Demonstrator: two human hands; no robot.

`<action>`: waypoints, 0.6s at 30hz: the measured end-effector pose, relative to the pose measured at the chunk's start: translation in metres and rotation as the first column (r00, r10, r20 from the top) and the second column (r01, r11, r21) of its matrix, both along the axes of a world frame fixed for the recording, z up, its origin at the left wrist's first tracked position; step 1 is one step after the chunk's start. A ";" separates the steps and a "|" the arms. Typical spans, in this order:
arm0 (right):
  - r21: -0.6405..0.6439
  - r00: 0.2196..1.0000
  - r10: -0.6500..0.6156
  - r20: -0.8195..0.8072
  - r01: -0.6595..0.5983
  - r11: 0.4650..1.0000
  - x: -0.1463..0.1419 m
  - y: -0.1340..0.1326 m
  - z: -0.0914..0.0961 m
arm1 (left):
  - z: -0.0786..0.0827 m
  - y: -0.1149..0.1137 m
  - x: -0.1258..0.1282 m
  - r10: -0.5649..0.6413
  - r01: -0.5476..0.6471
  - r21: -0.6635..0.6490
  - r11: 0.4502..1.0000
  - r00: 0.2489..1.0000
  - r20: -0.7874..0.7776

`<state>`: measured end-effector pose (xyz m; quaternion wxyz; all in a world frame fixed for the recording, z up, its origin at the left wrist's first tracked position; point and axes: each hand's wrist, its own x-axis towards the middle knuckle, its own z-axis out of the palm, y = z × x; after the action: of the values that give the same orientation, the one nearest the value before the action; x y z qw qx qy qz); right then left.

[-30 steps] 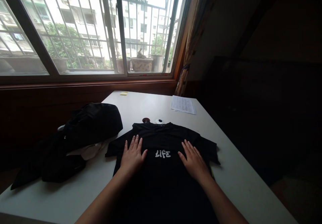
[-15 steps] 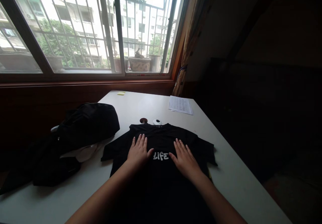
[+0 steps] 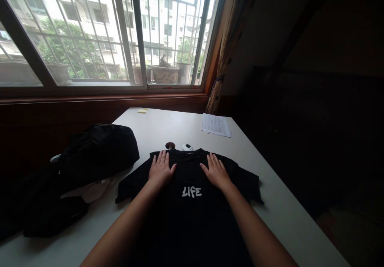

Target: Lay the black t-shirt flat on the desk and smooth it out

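Observation:
A black T-shirt (image 3: pixel 189 215) lies spread on the white table, its collar toward the window and white lettering on its chest. My left hand (image 3: pixel 161 170) rests flat on the shirt near the left shoulder, fingers stretched out. On the other side, my right hand (image 3: pixel 215 171) lies flat near the right shoulder, fingers also extended. Both palms press on the cloth without gripping it. The shirt's lower part fades into the dark between my forearms.
A heap of dark clothing (image 3: pixel 99 151) lies on the left of the table (image 3: pixel 162 125). Beyond the collar are a round brown-rimmed hole (image 3: pixel 170 145) and a white round object (image 3: pixel 187 147). Printed papers (image 3: pixel 216 125) and a yellow note (image 3: pixel 142 110) lie toward the window (image 3: pixel 168 31).
Both hands have slid up the shirt toward the collar and shoulders, uncovering the lettering fully. The view has shifted slightly.

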<state>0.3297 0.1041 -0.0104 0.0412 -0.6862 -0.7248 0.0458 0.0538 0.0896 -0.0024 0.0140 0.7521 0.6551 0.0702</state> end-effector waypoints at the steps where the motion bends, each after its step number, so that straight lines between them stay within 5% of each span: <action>1: 0.003 1.000 -0.008 0.000 0.008 1.000 0.001 0.003 -0.001 | -0.001 0.002 0.000 0.004 -0.004 0.001 1.000 1.000 0.002; 18: 0.064 0.999 -0.038 0.010 0.037 0.997 0.013 0.020 -0.009 | -0.005 0.022 -0.003 0.044 -0.044 0.015 0.999 0.999 0.003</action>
<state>0.3430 0.1237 -0.0198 0.0600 -0.6984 -0.7130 0.0178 0.0505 0.1111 -0.0076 0.0077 0.7376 0.6708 0.0765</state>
